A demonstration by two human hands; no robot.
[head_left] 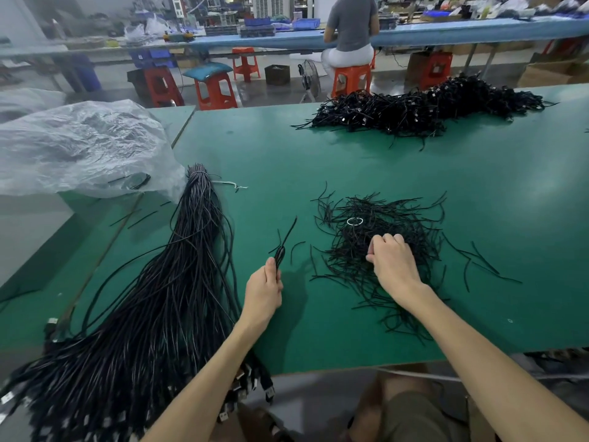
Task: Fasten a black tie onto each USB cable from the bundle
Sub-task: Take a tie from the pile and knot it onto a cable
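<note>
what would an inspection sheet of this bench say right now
surface: green table, seam at far left
job's things: USB cable bundle at left, plugs over the near edge; tie pile in front; cable heap at the far edge
clutter: plastic bag far left; white ring on the ties; white string by the bundle's top
grippers: left hand grips a black strand; right hand curls its fingers into the tie pile, pinch unclear
cables: nothing seen beyond the job's own
surroundings: orange stools, floor fan, seated person at a blue bench
</note>
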